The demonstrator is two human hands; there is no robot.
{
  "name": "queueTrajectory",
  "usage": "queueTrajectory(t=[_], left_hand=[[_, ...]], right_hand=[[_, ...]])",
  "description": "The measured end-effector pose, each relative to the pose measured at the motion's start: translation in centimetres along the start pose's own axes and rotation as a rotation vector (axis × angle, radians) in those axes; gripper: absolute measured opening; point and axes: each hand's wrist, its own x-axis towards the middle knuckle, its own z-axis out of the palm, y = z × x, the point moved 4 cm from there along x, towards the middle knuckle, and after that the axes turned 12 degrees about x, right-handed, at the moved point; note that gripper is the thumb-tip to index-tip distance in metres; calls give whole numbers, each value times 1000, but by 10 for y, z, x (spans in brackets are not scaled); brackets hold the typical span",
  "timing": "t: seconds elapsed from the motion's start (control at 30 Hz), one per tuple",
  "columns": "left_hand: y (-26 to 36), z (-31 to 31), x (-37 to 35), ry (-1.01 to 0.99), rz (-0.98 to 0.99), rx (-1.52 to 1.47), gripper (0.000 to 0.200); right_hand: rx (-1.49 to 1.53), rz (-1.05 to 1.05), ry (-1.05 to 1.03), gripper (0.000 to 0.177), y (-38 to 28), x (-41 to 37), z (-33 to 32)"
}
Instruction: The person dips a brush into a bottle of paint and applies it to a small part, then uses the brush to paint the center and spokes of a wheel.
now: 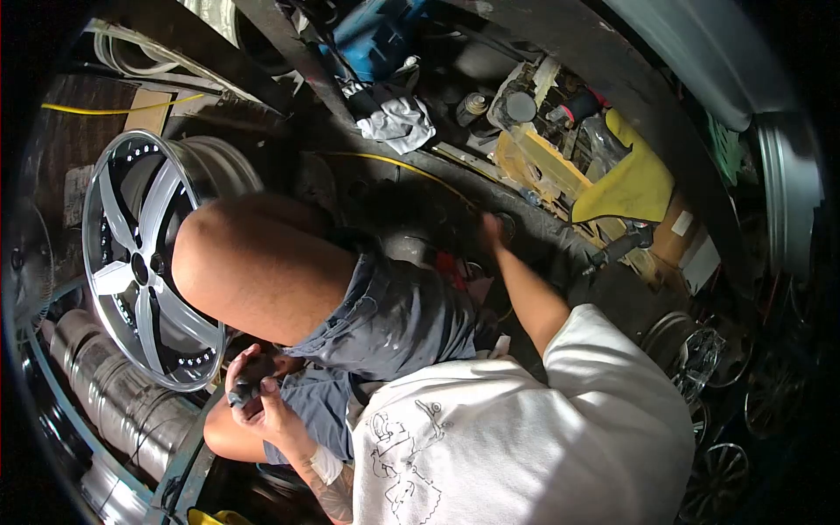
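Observation:
My left hand [261, 404] is closed around a small dark object [249, 393], in front of the lower rim of a silver five-spoke wheel. The wheel [140, 265] stands upright beside my bent knee, with bright studs around its dark inner ring. Stretched out to my side, my right hand [493, 230] is small and blurred, near a dark round item on the floor. Its fingers cannot be made out, nor whether they hold anything.
A white rag [398, 124] and a can [472, 108] lie at the top. Beyond my right hand are a yellow cloth [632, 179], a dark-handled tool [616, 251] and a cardboard box [679, 229]. A yellow hose [398, 163] crosses the floor. Metal barrels [118, 385] lie beneath the wheel.

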Motion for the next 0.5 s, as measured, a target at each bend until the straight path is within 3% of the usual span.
queueTrajectory(t=[0.1, 0.23, 0.3, 0.4, 0.5], left_hand=[[-4, 2, -7, -65, -17, 7, 46], [-2, 6, -15, -78, -48, 79, 49], [-3, 5, -18, -72, -59, 75, 47], [-9, 7, -16, -49, -45, -57, 45], [-14, 4, -13, 0, -76, -212, 47]], right_hand=[[127, 84, -34, 30, -43, -34, -15], [273, 268, 76, 32, -128, -52, -59], [257, 313, 109, 33, -129, -37, -62], [98, 230, 94, 24, -31, 11, -35], [8, 436, 214, 26, -54, 6, -86]])
